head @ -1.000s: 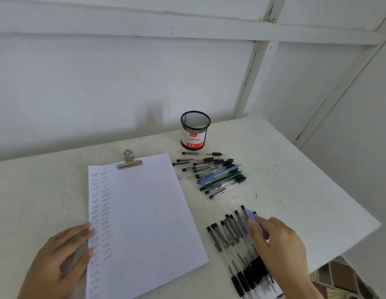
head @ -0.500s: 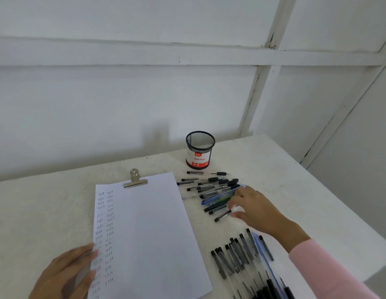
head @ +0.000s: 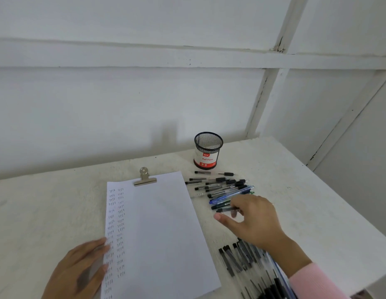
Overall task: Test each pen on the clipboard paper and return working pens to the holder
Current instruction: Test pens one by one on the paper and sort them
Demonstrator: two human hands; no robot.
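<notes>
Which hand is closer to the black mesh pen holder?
Right. The right hand is over the loose pens in front of the pen holder; the left hand rests on the paper near its left edge, much farther away.

upright black mesh holder (head: 208, 147), loose pens (head: 220, 187) fanned beside it, clipped paper (head: 161, 229) with two scribble columns

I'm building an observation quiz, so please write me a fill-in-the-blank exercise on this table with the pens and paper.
1. The left hand rests on the ___ edge of the paper.
2. The holder has a label reading "Ball ___".
3. A silver ___ holds the paper's top.
4. The right hand reaches the pens nearer the ___.

Missing words: left; Pens; clip; holder.
</notes>
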